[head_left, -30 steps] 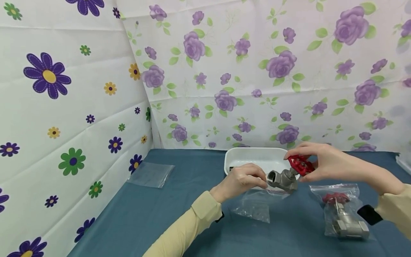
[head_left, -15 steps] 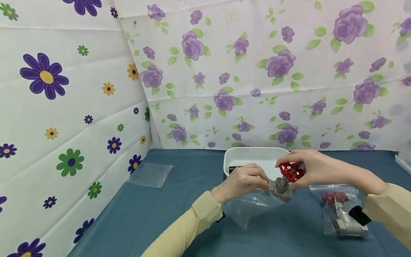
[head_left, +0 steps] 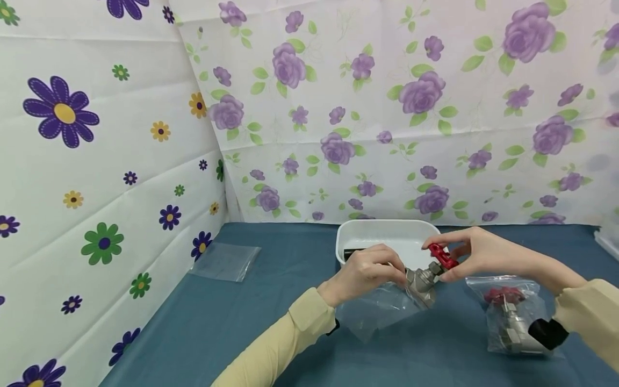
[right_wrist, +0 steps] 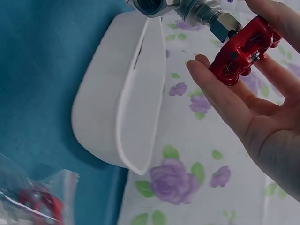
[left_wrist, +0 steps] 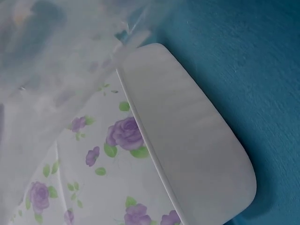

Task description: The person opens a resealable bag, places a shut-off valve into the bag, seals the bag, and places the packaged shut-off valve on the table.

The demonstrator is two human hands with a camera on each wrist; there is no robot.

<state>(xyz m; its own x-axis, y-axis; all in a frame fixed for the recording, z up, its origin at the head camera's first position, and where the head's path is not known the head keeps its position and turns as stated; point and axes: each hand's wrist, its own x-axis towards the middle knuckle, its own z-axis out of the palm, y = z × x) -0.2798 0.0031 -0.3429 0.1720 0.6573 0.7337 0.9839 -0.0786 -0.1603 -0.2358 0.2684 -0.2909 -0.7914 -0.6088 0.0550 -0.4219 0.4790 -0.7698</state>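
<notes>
In the head view my right hand (head_left: 476, 255) grips the red handwheel (head_left: 442, 256) of a metal gate-type valve (head_left: 422, 279). The valve's body tilts down to the left, its lower part within a clear plastic bag (head_left: 377, 314). My left hand (head_left: 369, 271) pinches the bag's edge beside the valve. The right wrist view shows fingers and thumb around the red handwheel (right_wrist: 241, 51), with the threaded valve opening (right_wrist: 152, 3) at the top. Blurred clear plastic (left_wrist: 51, 70) fills the upper left of the left wrist view; the left hand is hidden there.
Behind the hands stands a white tray (head_left: 353, 231) with a dark item (head_left: 352, 252) inside. A second red-wheeled valve (head_left: 515, 328) lies bagged at the right. One flat clear bag (head_left: 226, 262) lies at the left on the blue cloth (head_left: 232, 333). Flowered sheets hang behind and left.
My right hand has moved the valve a little left and down, and tilted it, so its body now sits in the bag's mouth. The left hand keeps its hold on the bag.
</notes>
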